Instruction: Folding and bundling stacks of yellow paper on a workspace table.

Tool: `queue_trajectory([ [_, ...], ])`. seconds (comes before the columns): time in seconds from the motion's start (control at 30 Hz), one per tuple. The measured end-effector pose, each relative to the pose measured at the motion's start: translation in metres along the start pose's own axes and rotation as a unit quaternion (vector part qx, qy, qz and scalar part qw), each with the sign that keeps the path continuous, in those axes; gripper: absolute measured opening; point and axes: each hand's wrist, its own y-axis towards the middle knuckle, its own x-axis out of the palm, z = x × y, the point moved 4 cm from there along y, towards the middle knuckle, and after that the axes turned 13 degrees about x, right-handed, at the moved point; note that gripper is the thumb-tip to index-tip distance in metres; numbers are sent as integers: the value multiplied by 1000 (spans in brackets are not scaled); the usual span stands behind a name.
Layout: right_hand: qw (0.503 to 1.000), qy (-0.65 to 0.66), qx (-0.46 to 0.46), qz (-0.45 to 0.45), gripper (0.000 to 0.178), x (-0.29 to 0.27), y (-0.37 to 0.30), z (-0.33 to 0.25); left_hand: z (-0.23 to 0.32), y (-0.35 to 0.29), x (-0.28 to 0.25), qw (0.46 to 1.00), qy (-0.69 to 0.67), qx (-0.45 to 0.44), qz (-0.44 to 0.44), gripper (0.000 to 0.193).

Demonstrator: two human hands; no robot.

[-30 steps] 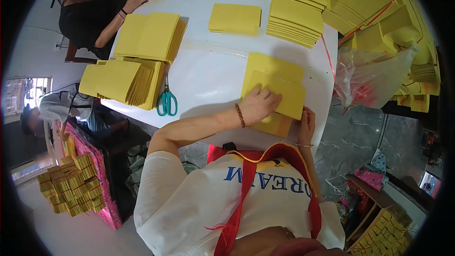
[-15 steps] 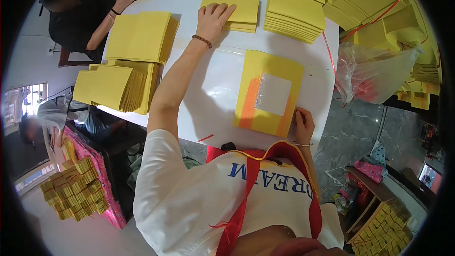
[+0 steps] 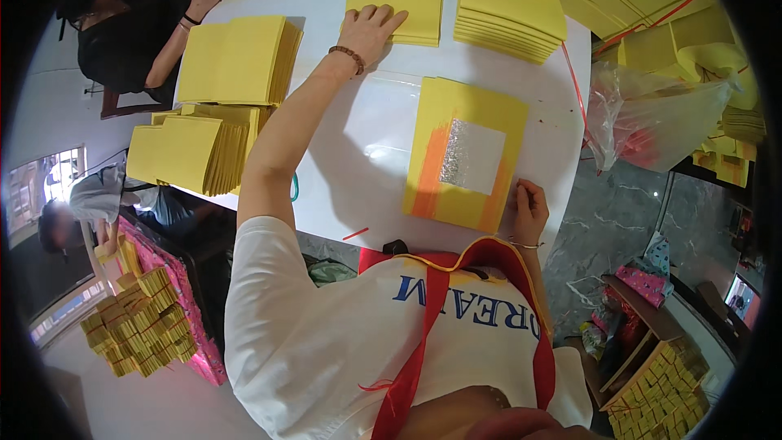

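A white table point(image 3: 358, 147) is partly covered by yellow paper. At one o'clock, a tall yellow stack point(image 3: 511, 4) is set. At two o'clock, nearer the centre, yellow paper with orange bands point(image 3: 431, 175) and a silvery patch point(image 3: 476, 157) is laid flat. At twelve o'clock, a lower yellow stack point(image 3: 421, 15) is touched by the left hand point(image 3: 366, 34), its fingers slightly spread. At three o'clock, the right hand point(image 3: 531, 209) is held just beside the banded paper, fingers curled; whether anything is pinched cannot be told.
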Motion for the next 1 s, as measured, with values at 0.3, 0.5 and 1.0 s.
queue_trajectory([
  [0.3,1000,-21,-9,2,13,0,-1,-2,0,-7,18,999,-23,-29,-27,63],
  [0.5,1000,-8,9,4,12,-1,0,5,-4,-2,7,999,-44,12,-21,59],
  [1.0,997,-41,-56,19,12,-2,0,6,2,13,7,999,-15,15,-28,50],
])
